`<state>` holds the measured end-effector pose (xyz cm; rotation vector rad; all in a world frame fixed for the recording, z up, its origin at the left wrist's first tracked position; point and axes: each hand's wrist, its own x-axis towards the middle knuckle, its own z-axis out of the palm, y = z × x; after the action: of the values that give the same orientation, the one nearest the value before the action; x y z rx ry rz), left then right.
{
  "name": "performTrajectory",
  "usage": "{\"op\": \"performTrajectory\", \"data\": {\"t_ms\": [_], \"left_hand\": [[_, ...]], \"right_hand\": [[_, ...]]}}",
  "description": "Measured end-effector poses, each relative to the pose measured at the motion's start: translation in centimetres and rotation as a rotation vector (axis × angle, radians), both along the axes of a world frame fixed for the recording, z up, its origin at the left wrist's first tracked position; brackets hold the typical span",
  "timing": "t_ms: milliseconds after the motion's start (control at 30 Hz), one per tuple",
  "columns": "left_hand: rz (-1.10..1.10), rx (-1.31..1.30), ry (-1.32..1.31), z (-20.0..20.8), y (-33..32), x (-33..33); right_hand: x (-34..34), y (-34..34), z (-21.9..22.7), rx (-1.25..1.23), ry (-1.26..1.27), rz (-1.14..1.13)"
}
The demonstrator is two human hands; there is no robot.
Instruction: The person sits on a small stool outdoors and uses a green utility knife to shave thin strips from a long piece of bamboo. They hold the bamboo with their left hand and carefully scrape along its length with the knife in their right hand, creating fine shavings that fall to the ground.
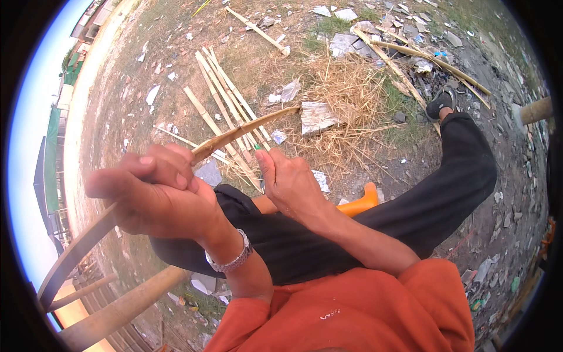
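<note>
Your left hand is up at the left, palm side showing, fingers curled around a long bamboo strip. The strip bows through your grip: one end runs down to the lower left, the other reaches forward over the ground toward a rough wooden block – whether the tip touches the block, you can't tell from here.

Your right hand is closed, just below the strip, thumb laid forward. A small green item shows at the thumb tip; the rest of it is hidden, so its kind is unclear.

Beyond both hands, pale split bamboo lengths lie loosely side by side on the dirt ground. Straw-coloured shavings spread around the block. Silver band on your left wrist. Orange curved piece beside your dark trousers. Upper right – bamboo poles among rubble, near your dark shoe.
</note>
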<state>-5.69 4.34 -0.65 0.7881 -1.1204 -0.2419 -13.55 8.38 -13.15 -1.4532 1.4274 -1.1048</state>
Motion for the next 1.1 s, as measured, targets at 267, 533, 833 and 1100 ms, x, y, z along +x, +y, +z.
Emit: {"op": "performTrajectory", "data": {"t_ms": [267,533,833,1100], "left_hand": [[-0.016,0.016,0.007,-0.3,0.4,0.5],[-0.068,0.002,-0.015,-0.4,0.3,0.5],[-0.11,-0.007,-0.035,-0.2,0.4,0.4],[-0.032,0.008,-0.015,-0.3,0.3,0.5]], "right_hand": [[0.2,0.2,-0.8,-0.008,0.062,-0.006],[-0.6,-0.3,-1.8,0.054,0.13,-0.029],[-1.5,-1.4,-6.6,0.108,0.166,-0.079],[-0.7,-0.2,1.3,0.037,-0.118,0.067]]}}
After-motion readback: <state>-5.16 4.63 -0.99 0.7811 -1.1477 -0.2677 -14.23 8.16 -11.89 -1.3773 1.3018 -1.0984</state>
